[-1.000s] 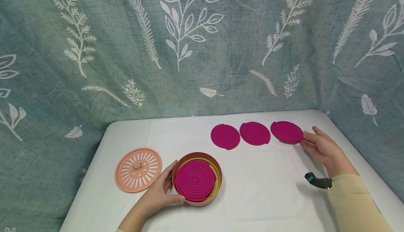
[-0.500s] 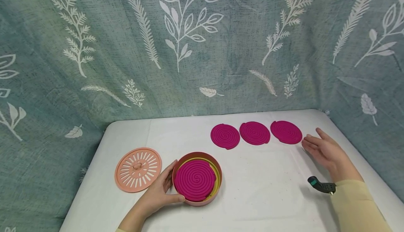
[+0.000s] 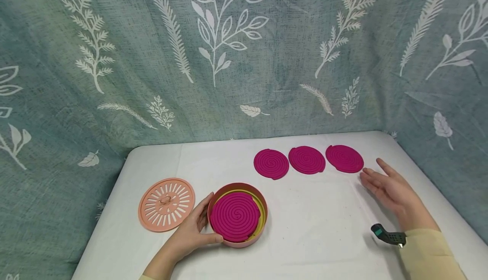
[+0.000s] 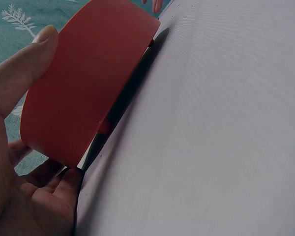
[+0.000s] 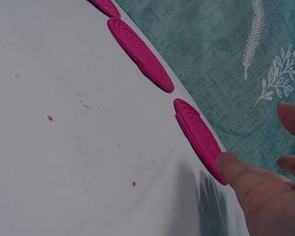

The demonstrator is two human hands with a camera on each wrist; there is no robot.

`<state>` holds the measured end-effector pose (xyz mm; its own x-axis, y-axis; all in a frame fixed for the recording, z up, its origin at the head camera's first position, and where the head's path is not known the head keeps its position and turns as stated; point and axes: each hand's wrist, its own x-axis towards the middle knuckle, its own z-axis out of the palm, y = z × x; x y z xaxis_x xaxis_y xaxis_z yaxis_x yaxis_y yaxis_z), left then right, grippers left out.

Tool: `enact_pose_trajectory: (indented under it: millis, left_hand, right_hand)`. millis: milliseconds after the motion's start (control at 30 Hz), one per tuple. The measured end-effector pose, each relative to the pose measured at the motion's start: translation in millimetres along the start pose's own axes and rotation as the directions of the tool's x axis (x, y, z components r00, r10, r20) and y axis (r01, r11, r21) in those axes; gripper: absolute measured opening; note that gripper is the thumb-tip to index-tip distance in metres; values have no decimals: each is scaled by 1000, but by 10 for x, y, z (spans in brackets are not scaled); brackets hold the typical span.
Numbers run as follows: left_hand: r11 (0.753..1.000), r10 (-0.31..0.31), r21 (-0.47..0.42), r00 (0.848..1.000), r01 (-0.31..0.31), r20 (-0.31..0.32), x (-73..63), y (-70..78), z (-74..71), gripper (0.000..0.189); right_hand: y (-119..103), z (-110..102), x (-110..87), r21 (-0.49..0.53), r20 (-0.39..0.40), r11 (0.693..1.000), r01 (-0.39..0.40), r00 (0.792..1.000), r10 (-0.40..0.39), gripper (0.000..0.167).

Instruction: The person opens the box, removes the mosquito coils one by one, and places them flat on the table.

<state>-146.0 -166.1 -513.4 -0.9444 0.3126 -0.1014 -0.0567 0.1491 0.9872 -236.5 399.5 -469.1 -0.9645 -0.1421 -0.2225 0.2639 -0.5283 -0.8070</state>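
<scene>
My left hand [image 3: 187,237] grips the side of a round coral tin [image 3: 264,214], thumb in front and fingers behind. A magenta mosquito coil [image 3: 236,216] lies in the tin over a yellow inner surface. In the left wrist view the tin's outer wall [image 4: 93,73] fills the space between thumb and fingers, its underside lifted slightly off the table. My right hand [image 3: 394,193] hovers at the right with fingers loosely extended, holding nothing. It is nearest the rightmost magenta mosquito coil [image 3: 345,159]. The right wrist view shows that coil [image 5: 199,135] just beyond a fingertip.
Two more magenta mosquito coils, a middle one [image 3: 306,160] and a left one [image 3: 271,164], lie in the same row along the table's back. A slotted coral lid [image 3: 166,205] lies left of the tin. Behind the white table [image 3: 312,229] hangs a leaf-patterned green curtain [image 3: 289,59].
My right hand has let go of the rightmost coil, which now lies flat, and has drawn back slightly toward me. My left hand and the tin have stayed put.
</scene>
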Motion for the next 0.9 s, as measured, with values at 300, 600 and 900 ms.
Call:
enact_pose_trajectory:
  millis: [300,600,900]
  left_hand:
    - [1000,-3,4,1000,3,-4,-5,7,3,117]
    - [1000,6,13,1000,-6,-6,-5,17,1,118]
    - [1000,7,23,1000,-7,-8,-1,1,-1,117]
  right_hand:
    - [116,142,-95,-41,62,999,24,998,-22,83]
    - [191,382,-113,-195,84,980,38,996,-22,79]
    - [242,563,-84,-239,207,966,97,977,-47,70]
